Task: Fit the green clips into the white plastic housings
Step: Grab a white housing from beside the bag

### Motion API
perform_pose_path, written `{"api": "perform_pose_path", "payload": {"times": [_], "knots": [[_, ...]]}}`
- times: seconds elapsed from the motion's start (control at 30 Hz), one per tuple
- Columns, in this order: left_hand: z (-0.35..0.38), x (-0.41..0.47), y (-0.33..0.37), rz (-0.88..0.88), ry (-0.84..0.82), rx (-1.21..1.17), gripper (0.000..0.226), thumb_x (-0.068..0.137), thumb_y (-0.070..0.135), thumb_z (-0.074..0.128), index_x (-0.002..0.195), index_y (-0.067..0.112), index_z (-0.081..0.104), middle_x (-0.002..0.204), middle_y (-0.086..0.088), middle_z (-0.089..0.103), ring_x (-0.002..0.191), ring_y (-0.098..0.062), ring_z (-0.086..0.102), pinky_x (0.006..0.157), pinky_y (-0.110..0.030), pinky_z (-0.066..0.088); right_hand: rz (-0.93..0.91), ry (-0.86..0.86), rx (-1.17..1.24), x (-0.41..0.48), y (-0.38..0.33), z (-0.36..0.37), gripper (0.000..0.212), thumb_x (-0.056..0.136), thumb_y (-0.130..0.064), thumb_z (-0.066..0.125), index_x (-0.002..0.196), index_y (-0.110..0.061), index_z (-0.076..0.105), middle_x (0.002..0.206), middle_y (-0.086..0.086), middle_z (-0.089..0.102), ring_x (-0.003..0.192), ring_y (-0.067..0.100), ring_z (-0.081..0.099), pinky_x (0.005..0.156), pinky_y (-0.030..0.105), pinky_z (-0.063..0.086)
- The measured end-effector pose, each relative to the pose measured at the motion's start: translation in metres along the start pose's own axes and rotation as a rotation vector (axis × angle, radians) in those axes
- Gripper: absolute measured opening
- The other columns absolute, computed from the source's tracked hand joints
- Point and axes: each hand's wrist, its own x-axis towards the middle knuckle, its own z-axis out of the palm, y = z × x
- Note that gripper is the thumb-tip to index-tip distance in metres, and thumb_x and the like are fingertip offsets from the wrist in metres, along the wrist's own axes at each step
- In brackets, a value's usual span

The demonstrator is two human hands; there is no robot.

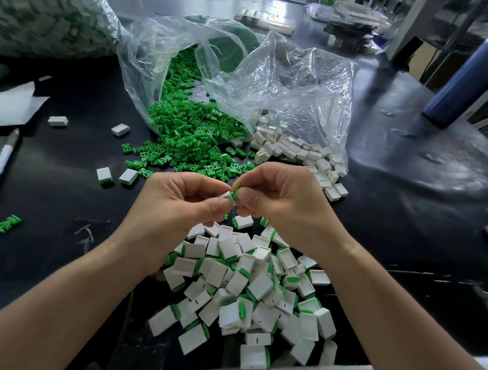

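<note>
Pinching a white housing (226, 196) in the curled fingertips of the left hand (177, 207), held up above the dark table (403, 233); pinching a green clip (236, 191) between thumb and forefinger of the right hand (286, 203), pressed against the end of the housing and touching it; seated inside or only at the mouth, cannot tell; meeting fingertip to fingertip in the middle of the view, over the near heap.

Lying below the wrists, a heap of finished housings (246, 291), white with a green edge showing on many; spilling from a clear plastic bag (283, 83) beyond the hands, a mound of loose green clips (189, 132) on the left and a scatter of empty white housings (294, 153) on the right, both reaching out onto the table; sitting apart to the left of the hands, two fitted pieces (105, 175) side by side; farther back, two stray white shells (57, 120), well apart; resting near the left edge, a lone clip (7, 222), a white pen (0, 163) and a sheet of white paper (11, 104); standing at the far right, a blue bottle (463, 77); filling the top left corner, a big bag (43, 16) of green and white parts, blurred.
</note>
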Motion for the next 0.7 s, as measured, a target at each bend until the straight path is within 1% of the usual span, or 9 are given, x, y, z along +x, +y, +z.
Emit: {"api": "perform_pose_path", "payload": {"times": [0.07, 0.2, 0.3, 0.33, 0.37, 0.43, 0.5, 0.57, 0.7], "knots": [[-0.001, 0.001, -0.001, 0.002, 0.005, 0.024, 0.02, 0.055, 0.021, 0.07, 0.074, 0.018, 0.074, 0.061, -0.006, 0.069, 0.055, -0.011, 0.058, 0.053, -0.018, 0.049, -0.002, -0.008, 0.009, 0.0, 0.001, -0.001, 0.016, 0.082, -0.003, 0.065, 0.077, -0.019, 0.066, 0.074, 0.006, 0.07, 0.064, 0.014, 0.068, 0.065, 0.027, 0.056], [-0.002, -0.001, 0.0, 0.002, 0.007, 0.061, 0.019, 0.054, 0.022, 0.071, 0.072, 0.017, 0.074, 0.066, -0.01, 0.07, 0.057, -0.013, 0.06, 0.054, -0.019, 0.05, -0.002, -0.001, -0.066, -0.001, 0.003, 0.0, 0.016, 0.085, -0.011, 0.064, 0.075, -0.025, 0.063, 0.072, 0.003, 0.07, 0.064, 0.015, 0.068, 0.068, 0.036, 0.058], [-0.002, -0.001, 0.001, -0.001, 0.005, 0.061, 0.014, 0.054, 0.021, 0.071, 0.068, 0.016, 0.074, 0.062, -0.007, 0.069, 0.054, -0.01, 0.059, 0.05, -0.016, 0.049, 0.006, -0.027, -0.194, -0.001, 0.001, 0.001, 0.016, 0.089, -0.018, 0.059, 0.073, -0.021, 0.062, 0.07, 0.006, 0.067, 0.067, 0.027, 0.064, 0.065, 0.047, 0.054], [-0.001, 0.0, 0.001, -0.003, 0.005, 0.061, 0.013, 0.054, 0.02, 0.071, 0.067, 0.017, 0.073, 0.06, -0.005, 0.069, 0.052, -0.007, 0.058, 0.049, -0.015, 0.047, 0.0, -0.049, -0.247, -0.002, 0.0, 0.0, 0.018, 0.09, -0.02, 0.056, 0.073, -0.017, 0.062, 0.07, 0.007, 0.066, 0.067, 0.029, 0.062, 0.065, 0.047, 0.052], [-0.001, -0.001, 0.001, -0.005, 0.007, 0.064, 0.013, 0.054, 0.019, 0.071, 0.067, 0.018, 0.072, 0.059, -0.003, 0.068, 0.05, -0.005, 0.058, 0.048, -0.014, 0.046, -0.008, -0.079, -0.31, -0.002, -0.001, 0.0, 0.02, 0.091, -0.021, 0.054, 0.073, -0.014, 0.06, 0.069, 0.007, 0.064, 0.065, 0.026, 0.059, 0.063, 0.043, 0.051], [-0.001, -0.001, 0.001, -0.018, 0.008, 0.064, 0.011, 0.053, 0.02, 0.071, 0.064, 0.02, 0.072, 0.057, 0.0, 0.068, 0.049, -0.003, 0.057, 0.048, -0.013, 0.046, -0.013, -0.153, -0.43, -0.004, -0.004, -0.002, 0.022, 0.092, -0.022, 0.052, 0.074, -0.01, 0.056, 0.064, 0.002, 0.056, 0.057, 0.015, 0.047, 0.057, 0.033, 0.041], [-0.002, -0.001, 0.001, -0.03, 0.005, 0.058, 0.009, 0.053, 0.021, 0.071, 0.061, 0.02, 0.073, 0.058, -0.001, 0.068, 0.05, -0.004, 0.057, 0.048, -0.014, 0.046, -0.017, -0.21, -0.507, -0.005, -0.007, -0.002, 0.022, 0.092, -0.021, 0.05, 0.073, -0.011, 0.051, 0.063, -0.004, 0.048, 0.058, 0.012, 0.04, 0.059, 0.033, 0.033], [-0.002, 0.0, 0.0, -0.041, 0.002, 0.034, 0.009, 0.054, 0.021, 0.07, 0.062, 0.019, 0.074, 0.059, -0.003, 0.068, 0.051, -0.006, 0.058, 0.049, -0.015, 0.047, -0.038, -0.19, -0.515, -0.005, -0.009, -0.001, 0.021, 0.092, -0.019, 0.049, 0.073, -0.01, 0.051, 0.065, -0.004, 0.045, 0.063, 0.015, 0.039, 0.063, 0.034, 0.032], [-0.003, 0.002, 0.001, -0.072, -0.028, 0.011, 0.014, 0.057, 0.022, 0.069, 0.066, 0.013, 0.073, 0.062, -0.008, 0.068, 0.053, -0.009, 0.06, 0.049, -0.015, 0.048, -0.074, -0.105, -0.419, -0.006, -0.01, 0.002, 0.024, 0.093, -0.015, 0.048, 0.071, -0.004, 0.048, 0.061, -0.006, 0.04, 0.059, 0.012, 0.034, 0.058, 0.028, 0.028]]}}
